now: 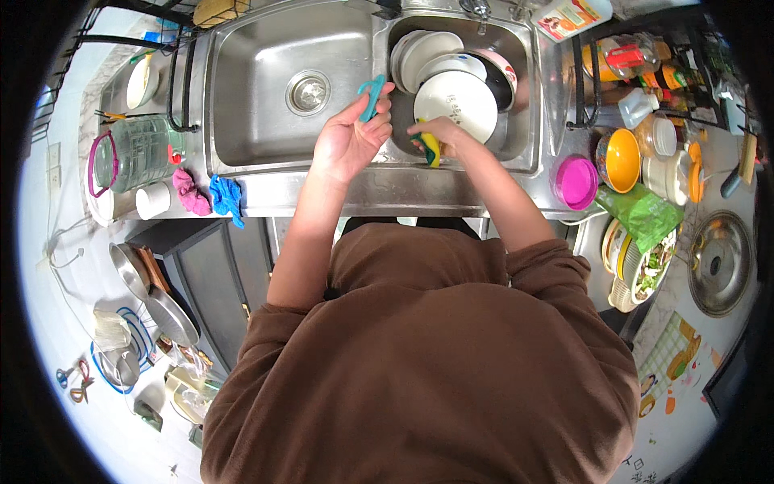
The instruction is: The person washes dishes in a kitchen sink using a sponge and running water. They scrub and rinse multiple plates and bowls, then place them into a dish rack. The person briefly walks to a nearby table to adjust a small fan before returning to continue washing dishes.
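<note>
Over the divider between two steel basins, my left hand [352,139] grips a teal plastic utensil [373,100], possibly a peeler. Its exact kind is unclear. My right hand [444,133] is closed on a yellow and green scrub sponge [430,149] above the front of the right basin [521,136]. Just beyond it, a white plate [453,100] with dark printed marks leans on a pile of white dishes [426,51]. A dark-lined bowl [493,81] sits partly hidden behind the plate.
The left basin [260,103] has a round drain strainer [308,92]. On the left counter are a pink cloth [191,192], a blue cloth [226,198] and a large clear jar [142,151]. To the right stand a magenta bowl [576,183] and an orange bowl [621,160]. A faucet [478,9] is behind.
</note>
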A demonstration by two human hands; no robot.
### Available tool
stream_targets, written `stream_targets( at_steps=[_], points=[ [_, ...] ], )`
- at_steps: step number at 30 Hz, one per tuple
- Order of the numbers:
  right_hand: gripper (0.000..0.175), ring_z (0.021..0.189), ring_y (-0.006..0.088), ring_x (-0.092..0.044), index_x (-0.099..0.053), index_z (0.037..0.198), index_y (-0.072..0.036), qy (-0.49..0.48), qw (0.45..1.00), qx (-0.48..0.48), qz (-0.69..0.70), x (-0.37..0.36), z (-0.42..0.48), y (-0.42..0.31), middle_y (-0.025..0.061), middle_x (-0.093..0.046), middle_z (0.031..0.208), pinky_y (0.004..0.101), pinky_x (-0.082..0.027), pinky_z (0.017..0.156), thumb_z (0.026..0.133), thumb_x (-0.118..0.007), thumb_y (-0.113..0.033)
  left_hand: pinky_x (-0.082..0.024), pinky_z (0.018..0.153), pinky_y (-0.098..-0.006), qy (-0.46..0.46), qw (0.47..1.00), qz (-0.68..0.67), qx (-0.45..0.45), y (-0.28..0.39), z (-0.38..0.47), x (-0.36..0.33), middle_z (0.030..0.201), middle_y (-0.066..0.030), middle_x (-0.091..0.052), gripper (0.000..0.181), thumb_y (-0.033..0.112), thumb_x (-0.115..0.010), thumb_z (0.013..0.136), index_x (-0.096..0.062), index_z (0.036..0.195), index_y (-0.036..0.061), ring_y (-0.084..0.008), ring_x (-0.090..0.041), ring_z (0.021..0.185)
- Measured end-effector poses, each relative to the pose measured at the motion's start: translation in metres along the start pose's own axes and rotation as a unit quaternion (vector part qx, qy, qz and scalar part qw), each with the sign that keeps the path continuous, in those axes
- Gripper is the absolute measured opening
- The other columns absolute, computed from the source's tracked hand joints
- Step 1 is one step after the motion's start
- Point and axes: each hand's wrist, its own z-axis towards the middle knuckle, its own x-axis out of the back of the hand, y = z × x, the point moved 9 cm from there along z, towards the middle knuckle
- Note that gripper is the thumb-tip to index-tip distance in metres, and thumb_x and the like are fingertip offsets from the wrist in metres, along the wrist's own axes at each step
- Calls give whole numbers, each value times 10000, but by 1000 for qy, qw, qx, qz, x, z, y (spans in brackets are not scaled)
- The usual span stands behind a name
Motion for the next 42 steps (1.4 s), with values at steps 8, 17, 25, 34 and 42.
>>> stream_targets(
  at_steps=[8, 17, 25, 34, 42],
  points=[
    [207, 932, 373, -564, -608, 924, 19, 236, 665, 379, -599, -49, 35, -43, 190, -590, 960, 399, -493, 813, 728, -586, -44, -409, 696, -273, 29, 990, -136, -26, 16, -19, 11, 1021, -122, -521, 436, 107, -436, 949, -329, 1337, -61, -142, -411, 697],
    [269, 891, 283, -630, -645, 981, 13, 238, 857, 345, -299, -11, -7, -66, 207, -648, 935, 350, -482, 798, 777, -629, -162, -422, 774, -258, 83, 984, 98, -125, 36, -17, 26, 1158, -138, -530, 420, 79, -468, 925, -381, 1321, -31, -147, -474, 821],
    [275, 881, 129, -564, -581, 1096, 29, 172, 857, 484, 51, 9, -145, -122, 81, -622, 982, 248, -439, 778, 840, -616, -65, -404, 909, -308, 127, 981, 125, -81, 8, 20, 28, 1216, -145, -513, 333, 143, -416, 959, -433, 1251, -16, -200, -493, 1013],
    [266, 1000, 320, -534, -583, 978, 32, 310, 691, 608, -240, -46, -179, -112, 139, -570, 1023, 376, -450, 855, 716, -626, 27, -313, 1050, -366, 157, 980, 116, -21, -35, 52, 32, 1335, -137, -459, 460, 305, -203, 1019, -390, 1293, -13, -229, -447, 1195],
    [260, 943, 312, -547, -631, 934, 16, 348, 688, 598, -219, -31, -181, -91, 127, -586, 989, 377, -460, 821, 680, -610, 64, -312, 1053, -375, 133, 971, 196, 21, -47, 57, 21, 1372, -131, -429, 473, 363, -133, 1012, -410, 1192, 25, -236, -430, 1201]
  ],
)
